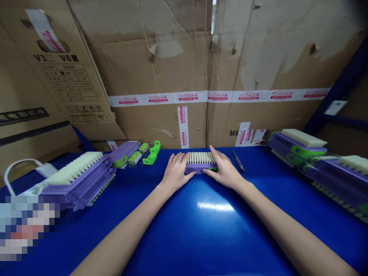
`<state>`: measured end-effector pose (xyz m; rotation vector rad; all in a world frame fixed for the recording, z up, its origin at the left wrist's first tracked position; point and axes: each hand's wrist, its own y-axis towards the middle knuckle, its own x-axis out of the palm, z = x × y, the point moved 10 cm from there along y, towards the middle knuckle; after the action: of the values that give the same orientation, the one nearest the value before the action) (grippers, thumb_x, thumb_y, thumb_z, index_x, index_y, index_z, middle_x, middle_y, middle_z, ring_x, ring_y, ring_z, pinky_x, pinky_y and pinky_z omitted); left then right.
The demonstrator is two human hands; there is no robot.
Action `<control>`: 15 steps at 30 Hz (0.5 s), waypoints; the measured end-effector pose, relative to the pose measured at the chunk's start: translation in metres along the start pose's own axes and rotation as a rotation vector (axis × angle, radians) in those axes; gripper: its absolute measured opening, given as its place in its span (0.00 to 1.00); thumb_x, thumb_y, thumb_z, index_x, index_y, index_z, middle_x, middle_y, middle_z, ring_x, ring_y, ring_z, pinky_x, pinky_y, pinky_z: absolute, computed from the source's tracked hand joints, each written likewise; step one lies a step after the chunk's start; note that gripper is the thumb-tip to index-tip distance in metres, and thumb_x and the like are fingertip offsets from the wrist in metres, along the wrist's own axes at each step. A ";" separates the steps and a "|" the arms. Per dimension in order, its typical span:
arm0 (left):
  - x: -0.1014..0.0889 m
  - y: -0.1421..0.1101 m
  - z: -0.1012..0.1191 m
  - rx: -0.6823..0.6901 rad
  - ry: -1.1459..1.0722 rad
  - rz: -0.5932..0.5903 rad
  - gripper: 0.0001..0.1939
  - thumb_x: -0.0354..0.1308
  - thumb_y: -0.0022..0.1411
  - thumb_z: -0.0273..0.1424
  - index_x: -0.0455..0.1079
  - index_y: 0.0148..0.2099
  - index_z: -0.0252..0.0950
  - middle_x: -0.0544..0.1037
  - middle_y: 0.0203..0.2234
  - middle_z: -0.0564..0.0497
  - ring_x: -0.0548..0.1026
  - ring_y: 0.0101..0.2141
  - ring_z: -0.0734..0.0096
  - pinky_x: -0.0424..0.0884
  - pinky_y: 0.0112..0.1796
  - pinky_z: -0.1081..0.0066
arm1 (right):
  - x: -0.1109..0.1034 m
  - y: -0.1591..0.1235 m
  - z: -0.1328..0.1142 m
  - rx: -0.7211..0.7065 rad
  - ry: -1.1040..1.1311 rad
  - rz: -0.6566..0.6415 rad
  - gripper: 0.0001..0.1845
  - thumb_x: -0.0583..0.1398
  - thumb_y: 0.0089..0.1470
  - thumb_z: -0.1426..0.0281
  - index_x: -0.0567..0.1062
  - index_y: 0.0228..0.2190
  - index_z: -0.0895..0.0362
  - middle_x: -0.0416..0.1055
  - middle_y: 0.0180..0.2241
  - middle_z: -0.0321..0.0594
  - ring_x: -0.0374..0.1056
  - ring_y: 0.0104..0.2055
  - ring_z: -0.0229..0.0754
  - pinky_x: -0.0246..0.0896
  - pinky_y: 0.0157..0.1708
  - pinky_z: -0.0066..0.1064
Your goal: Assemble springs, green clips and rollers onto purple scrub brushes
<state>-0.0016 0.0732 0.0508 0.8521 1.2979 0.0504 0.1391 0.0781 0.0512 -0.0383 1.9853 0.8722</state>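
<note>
A purple brush with rows of cream bristles facing up lies on the blue tabletop, straight ahead of me. My left hand is closed around its left end, thumb along the near side. Around the right end, my right hand grips it, thumb on the front beside a small green part. The palms and fingers hide both ends of the brush. Just right of my right hand lies a dark, thin screwdriver-like tool.
Green plastic pieces and small metal-and-green parts lie left of centre. Purple brush units stand at left, with a white cable. More purple units stand at right. Cardboard walls the back of the blue table.
</note>
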 end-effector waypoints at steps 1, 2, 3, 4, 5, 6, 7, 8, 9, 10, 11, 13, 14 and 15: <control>0.000 0.000 0.000 -0.004 -0.003 0.000 0.34 0.58 0.55 0.43 0.56 0.59 0.32 0.68 0.53 0.38 0.64 0.54 0.52 0.55 0.56 0.50 | 0.000 0.000 0.001 0.012 0.025 0.005 0.48 0.59 0.50 0.57 0.41 0.63 0.56 0.56 0.60 0.55 0.53 0.61 0.57 0.51 0.56 0.54; 0.000 0.000 0.000 -0.008 -0.007 0.000 0.34 0.58 0.55 0.43 0.56 0.59 0.32 0.69 0.52 0.39 0.65 0.54 0.52 0.55 0.56 0.50 | -0.001 0.000 0.003 0.028 0.051 0.008 0.47 0.59 0.50 0.57 0.42 0.63 0.56 0.56 0.60 0.55 0.53 0.61 0.57 0.51 0.57 0.53; -0.001 0.000 -0.001 -0.010 -0.011 0.001 0.34 0.58 0.55 0.43 0.56 0.59 0.33 0.69 0.52 0.39 0.66 0.54 0.52 0.56 0.56 0.50 | -0.001 0.000 0.005 0.048 0.076 0.007 0.47 0.59 0.50 0.57 0.43 0.63 0.57 0.55 0.60 0.55 0.53 0.61 0.56 0.52 0.57 0.52; -0.001 0.001 -0.001 -0.011 -0.014 0.001 0.34 0.58 0.55 0.43 0.56 0.59 0.33 0.69 0.52 0.39 0.66 0.53 0.53 0.56 0.56 0.50 | 0.000 0.000 0.007 0.069 0.097 0.005 0.47 0.59 0.51 0.57 0.43 0.63 0.57 0.55 0.60 0.55 0.53 0.61 0.56 0.51 0.57 0.51; -0.001 0.001 -0.001 -0.012 -0.017 0.000 0.34 0.59 0.55 0.42 0.56 0.59 0.33 0.70 0.52 0.39 0.66 0.53 0.53 0.57 0.55 0.50 | 0.000 0.000 0.010 0.089 0.114 0.002 0.46 0.59 0.50 0.56 0.44 0.63 0.57 0.54 0.61 0.54 0.52 0.62 0.55 0.51 0.58 0.50; -0.001 0.001 -0.001 -0.013 -0.018 -0.003 0.34 0.59 0.55 0.42 0.56 0.59 0.32 0.70 0.52 0.39 0.67 0.53 0.53 0.57 0.56 0.51 | 0.000 -0.001 0.011 0.107 0.127 -0.001 0.46 0.59 0.50 0.56 0.44 0.63 0.57 0.53 0.61 0.53 0.52 0.62 0.55 0.50 0.58 0.50; -0.001 0.001 -0.001 -0.014 -0.018 -0.004 0.34 0.59 0.55 0.42 0.56 0.59 0.32 0.70 0.52 0.38 0.67 0.53 0.53 0.57 0.56 0.51 | 0.001 -0.001 0.013 0.120 0.138 -0.003 0.46 0.59 0.50 0.56 0.44 0.63 0.56 0.53 0.61 0.52 0.51 0.62 0.54 0.50 0.59 0.50; -0.001 0.001 -0.001 -0.016 -0.019 -0.005 0.34 0.59 0.55 0.42 0.56 0.59 0.31 0.70 0.52 0.38 0.67 0.53 0.54 0.57 0.56 0.51 | 0.001 -0.001 0.014 0.129 0.148 -0.002 0.46 0.59 0.50 0.56 0.45 0.63 0.56 0.53 0.62 0.52 0.52 0.62 0.54 0.50 0.59 0.50; -0.001 0.001 -0.001 -0.017 -0.020 -0.005 0.35 0.59 0.54 0.42 0.56 0.59 0.31 0.70 0.52 0.38 0.68 0.53 0.54 0.57 0.56 0.51 | 0.001 -0.001 0.015 0.135 0.155 0.001 0.46 0.59 0.50 0.56 0.45 0.63 0.55 0.53 0.62 0.51 0.52 0.62 0.54 0.50 0.59 0.51; -0.001 0.001 -0.001 -0.017 -0.020 -0.004 0.34 0.59 0.55 0.42 0.56 0.59 0.31 0.70 0.52 0.38 0.68 0.52 0.54 0.57 0.56 0.51 | 0.001 -0.002 0.015 0.138 0.161 0.004 0.46 0.59 0.50 0.56 0.45 0.63 0.54 0.53 0.62 0.51 0.52 0.62 0.54 0.50 0.58 0.51; -0.001 0.001 -0.001 -0.017 -0.020 -0.005 0.34 0.59 0.55 0.42 0.56 0.59 0.32 0.70 0.52 0.38 0.68 0.52 0.54 0.57 0.56 0.51 | 0.000 -0.002 0.015 0.140 0.165 0.007 0.46 0.59 0.50 0.56 0.45 0.63 0.54 0.53 0.62 0.51 0.52 0.62 0.54 0.50 0.58 0.51; -0.001 0.002 -0.001 -0.018 -0.017 -0.008 0.35 0.59 0.55 0.42 0.56 0.59 0.31 0.70 0.52 0.38 0.68 0.53 0.54 0.57 0.56 0.52 | 0.000 -0.002 0.016 0.151 0.172 0.008 0.46 0.59 0.50 0.56 0.45 0.63 0.54 0.53 0.61 0.51 0.53 0.62 0.54 0.50 0.58 0.51; -0.001 0.002 -0.001 -0.019 -0.016 -0.012 0.35 0.59 0.54 0.42 0.56 0.59 0.31 0.70 0.52 0.38 0.68 0.53 0.54 0.57 0.56 0.52 | 0.001 -0.002 0.017 0.160 0.178 0.007 0.46 0.59 0.50 0.56 0.45 0.63 0.55 0.53 0.61 0.51 0.53 0.62 0.54 0.50 0.58 0.51; 0.000 0.002 -0.001 -0.021 -0.015 -0.015 0.35 0.59 0.54 0.43 0.56 0.59 0.30 0.70 0.52 0.37 0.68 0.53 0.54 0.57 0.56 0.52 | 0.001 -0.002 0.017 0.170 0.187 0.004 0.46 0.60 0.50 0.56 0.45 0.63 0.55 0.54 0.61 0.52 0.53 0.62 0.53 0.50 0.58 0.51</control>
<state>-0.0021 0.0748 0.0518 0.8230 1.2875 0.0455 0.1522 0.0868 0.0440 -0.0183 2.2287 0.7210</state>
